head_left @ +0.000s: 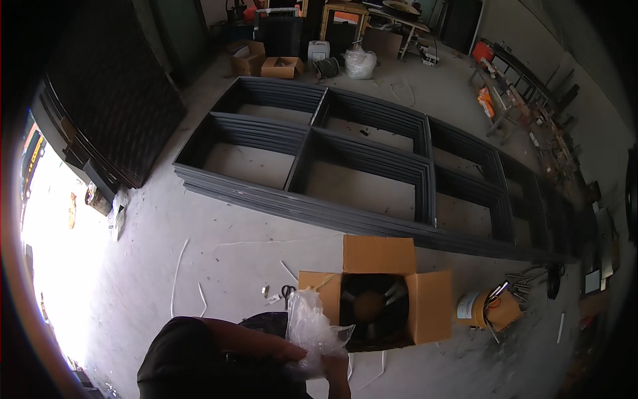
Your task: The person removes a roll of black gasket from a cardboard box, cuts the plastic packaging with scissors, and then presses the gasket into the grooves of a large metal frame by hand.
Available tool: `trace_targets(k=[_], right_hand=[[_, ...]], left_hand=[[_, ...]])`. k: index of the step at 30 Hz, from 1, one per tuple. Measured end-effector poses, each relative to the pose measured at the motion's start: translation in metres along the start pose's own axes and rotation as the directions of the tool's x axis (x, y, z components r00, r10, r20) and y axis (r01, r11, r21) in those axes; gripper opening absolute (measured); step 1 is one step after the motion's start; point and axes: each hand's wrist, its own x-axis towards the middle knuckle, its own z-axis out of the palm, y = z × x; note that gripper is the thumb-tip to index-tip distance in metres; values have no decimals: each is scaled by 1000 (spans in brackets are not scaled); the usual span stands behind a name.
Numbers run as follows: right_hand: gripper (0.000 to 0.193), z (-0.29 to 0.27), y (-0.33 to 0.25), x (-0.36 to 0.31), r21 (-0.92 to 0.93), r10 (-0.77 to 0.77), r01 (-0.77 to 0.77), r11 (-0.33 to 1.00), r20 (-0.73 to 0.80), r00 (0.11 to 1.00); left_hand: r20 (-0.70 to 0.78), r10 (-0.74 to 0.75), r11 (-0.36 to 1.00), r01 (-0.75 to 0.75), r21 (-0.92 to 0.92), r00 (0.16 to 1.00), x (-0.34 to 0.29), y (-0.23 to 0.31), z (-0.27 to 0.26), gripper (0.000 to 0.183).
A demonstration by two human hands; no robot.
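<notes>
Looking straight down at a dusty grey concrete floor (219, 233) in a workshop. Both arms come in at the bottom edge, and between them there's a crumpled clear plastic bag (312, 329) being held up. The left hand (282, 349) is under and to the left of the bag, closed around its lower part as far as I can see, though the fingers are mostly buried in the plastic. The right hand (337, 369) is at the bag's lower right corner, only partly visible, so I honestly can't tell how tight it's closed or whether it's really pinching the bag or just touching it.

Just beyond the hands, almost touching the bag's top edge, sits an open brown cardboard box (382, 292) with all its flaps folded out; inside is something dark and round with a brownish centre, can't make out more than that. To the left of the box, a bit ahead of the left hand, a small pair of black-handled scissors (288, 292) lies on the floor with some white scraps near it. Off to the right of the right hand, past the box, there's a yellow-and-white round tub (475, 307) with a couple of metal tools sticking out.

Farther out ahead of both hands lies a big dark grey metal frame stack (312, 156) divided into rectangular openings, running off to the right.
</notes>
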Motion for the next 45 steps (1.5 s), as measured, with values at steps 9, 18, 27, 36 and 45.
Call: trace_targets(k=[9, 18, 27, 36, 45], right_hand=[[41, -2, -3, -104, 473, 36, 351, 808, -634, 772], [41, 34, -69, -122, 516, 96, 257, 817, -560, 823], [41, 151, -157, -46, 497, 20, 150, 855, -320, 947], [41, 362, -232, 36, 461, 57, -106, 881, 119, 991], [41, 500, -342, 131, 457, -35, -194, 868, 447, 894]], left_hand=[[24, 45, 968, -37, -247, 999, -62, 2, 33, 52], [201, 138, 952, -74, -296, 970, -136, -6, 78, 67], [-236, 745, 638, -564, 524, 624, -184, -30, 8, 71], [-559, 791, 604, -170, 779, 248, -435, -91, -165, 83], [-646, 764, 583, -436, 686, 5, -519, -88, -275, 65]])
